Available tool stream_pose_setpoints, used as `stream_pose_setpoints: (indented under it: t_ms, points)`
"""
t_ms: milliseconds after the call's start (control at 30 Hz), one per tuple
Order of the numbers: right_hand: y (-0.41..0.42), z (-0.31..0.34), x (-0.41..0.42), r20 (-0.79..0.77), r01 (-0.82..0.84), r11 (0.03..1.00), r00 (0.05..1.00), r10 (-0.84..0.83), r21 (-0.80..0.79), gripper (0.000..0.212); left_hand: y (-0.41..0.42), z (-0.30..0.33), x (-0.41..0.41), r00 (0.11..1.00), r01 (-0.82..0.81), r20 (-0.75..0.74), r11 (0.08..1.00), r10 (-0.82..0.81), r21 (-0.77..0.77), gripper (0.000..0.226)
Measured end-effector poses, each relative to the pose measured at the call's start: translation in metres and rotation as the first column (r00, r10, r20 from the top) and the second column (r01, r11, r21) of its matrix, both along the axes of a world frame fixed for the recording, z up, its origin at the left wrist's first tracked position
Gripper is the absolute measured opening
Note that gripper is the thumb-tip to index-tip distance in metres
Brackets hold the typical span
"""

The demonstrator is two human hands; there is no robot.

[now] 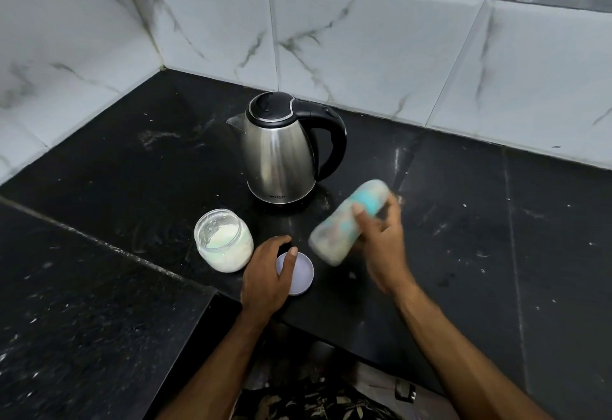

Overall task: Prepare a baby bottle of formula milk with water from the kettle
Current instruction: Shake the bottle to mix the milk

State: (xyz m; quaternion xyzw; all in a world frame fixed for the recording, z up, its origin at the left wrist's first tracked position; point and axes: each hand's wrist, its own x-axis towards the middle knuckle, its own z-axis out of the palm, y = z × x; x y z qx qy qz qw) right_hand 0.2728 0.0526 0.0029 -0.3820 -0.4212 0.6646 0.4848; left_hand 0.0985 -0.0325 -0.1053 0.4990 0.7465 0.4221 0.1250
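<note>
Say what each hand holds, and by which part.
Right hand grips the blurred baby bottle around its middle. Left hand holds nothing, resting on the lid.

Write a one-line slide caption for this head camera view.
Right hand holds a blurred, tilted baby bottle; left hand rests on a lid beside the open powder jar and kettle.

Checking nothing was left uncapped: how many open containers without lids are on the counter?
1: the clear glass jar of white powder stands open beside the left hand, its round white lid lying flat nearby. The steel kettle is closed.
</note>
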Motion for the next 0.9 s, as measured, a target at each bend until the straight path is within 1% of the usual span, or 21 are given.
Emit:
stream_pose_setpoints:
  t_ms: [67, 100, 133, 200, 233, 267, 300, 333, 367, 433, 467, 500, 567, 633, 667, 700, 733, 800, 833, 867, 900]
  points:
    - [-0.015, -0.006, 0.0, 0.174, -0.276, 0.958, 0.95, 0.26, 0.08, 0.072, 0.0, -0.002, -0.001, 1.0, 0.01, 0.0, 1.0, -0.01, 0.002, 0.051]
    - [-0.014, -0.007, 0.001, 0.212, -0.315, 0.944, 0.934, 0.289, 0.101, 0.074, 0.0, -0.002, -0.002, 1.0, 0.011, 0.0, 1.0, -0.011, 0.001, 0.051]
    - [-0.01, -0.006, 0.002, 0.19, -0.266, 0.958, 0.951, 0.243, 0.105, 0.073, 0.0, -0.002, -0.001, 1.0, 0.011, -0.002, 1.0, -0.011, 0.0, 0.051]
    - [0.003, 0.002, 0.005, 0.053, -0.028, 0.999, 0.998, 0.027, 0.018, 0.067, -0.001, -0.001, 0.0, 1.0, 0.006, 0.001, 1.0, -0.006, -0.001, 0.051]
    - [0.008, 0.003, 0.006, -0.018, 0.065, 0.998, 0.998, -0.065, -0.023, 0.062, -0.001, 0.0, 0.0, 1.0, 0.005, 0.004, 1.0, -0.005, -0.002, 0.051]
    - [0.011, 0.001, 0.007, -0.066, 0.098, 0.994, 0.993, -0.1, -0.038, 0.058, -0.001, 0.0, 0.0, 1.0, 0.006, 0.006, 1.0, -0.006, -0.004, 0.051]
    - [0.008, -0.001, 0.007, -0.071, 0.069, 0.997, 0.995, -0.071, -0.031, 0.058, -0.001, 0.0, 0.0, 1.0, 0.006, 0.005, 1.0, -0.006, -0.007, 0.051]
    - [0.001, -0.005, 0.007, -0.03, -0.018, 1.0, 0.999, 0.017, -0.003, 0.062, -0.001, 0.0, 0.0, 1.0, 0.008, 0.003, 1.0, -0.008, -0.008, 0.051]
    - [-0.007, -0.008, 0.006, 0.055, -0.14, 0.989, 0.989, 0.138, 0.035, 0.068, -0.001, -0.001, -0.001, 1.0, 0.01, 0.002, 1.0, -0.01, -0.008, 0.051]
    - [-0.017, -0.015, 0.006, 0.229, -0.375, 0.923, 0.909, 0.348, 0.085, 0.076, -0.001, -0.001, -0.002, 1.0, 0.012, 0.004, 1.0, -0.012, -0.01, 0.051]
    - [-0.015, -0.015, 0.007, 0.255, -0.384, 0.918, 0.902, 0.349, 0.099, 0.077, -0.001, -0.001, -0.002, 1.0, 0.012, 0.006, 1.0, -0.012, -0.011, 0.052]
    - [-0.01, -0.012, 0.006, 0.22, -0.311, 0.944, 0.934, 0.282, 0.109, 0.075, -0.001, -0.001, -0.001, 1.0, 0.011, 0.008, 1.0, -0.011, -0.01, 0.052]
    - [0.006, -0.001, 0.007, 0.06, -0.043, 0.998, 0.997, 0.04, 0.041, 0.066, -0.002, 0.001, 0.0, 1.0, 0.006, 0.015, 1.0, -0.006, -0.013, 0.054]
    - [0.016, 0.004, 0.009, -0.087, 0.133, 0.99, 0.987, -0.136, -0.038, 0.058, -0.002, 0.002, 0.0, 1.0, 0.008, 0.022, 1.0, -0.007, -0.019, 0.054]
    - [0.013, 0.003, 0.009, -0.102, 0.131, 0.99, 0.986, -0.135, -0.047, 0.059, -0.002, 0.002, 0.0, 1.0, 0.009, 0.022, 1.0, -0.009, -0.022, 0.055]
    - [0.007, 0.0, 0.009, -0.069, 0.067, 0.997, 0.995, -0.069, -0.028, 0.064, -0.002, 0.002, 0.0, 1.0, 0.01, 0.022, 1.0, -0.009, -0.026, 0.056]
    - [-0.003, -0.003, 0.008, 0.006, -0.046, 0.999, 0.999, 0.046, 0.002, 0.068, -0.001, 0.001, -0.001, 1.0, 0.01, 0.025, 1.0, -0.01, -0.03, 0.056]
    - [-0.015, -0.006, 0.008, 0.191, -0.301, 0.952, 0.939, 0.285, 0.059, 0.075, -0.001, 0.0, -0.002, 0.999, 0.016, 0.031, 0.999, -0.015, -0.032, 0.057]
    - [-0.013, -0.005, 0.01, 0.227, -0.333, 0.94, 0.924, 0.308, 0.078, 0.077, -0.001, 0.0, -0.002, 0.999, 0.018, 0.031, 0.999, -0.017, -0.032, 0.057]
    - [-0.006, -0.002, 0.01, 0.201, -0.278, 0.956, 0.946, 0.256, 0.092, 0.077, -0.001, 0.0, -0.002, 0.999, 0.017, 0.029, 0.999, -0.017, -0.031, 0.056]
    - [0.003, 0.004, 0.01, 0.137, -0.157, 0.985, 0.98, 0.145, 0.075, 0.074, -0.001, 0.001, -0.002, 0.999, 0.014, 0.029, 1.0, -0.013, -0.028, 0.056]
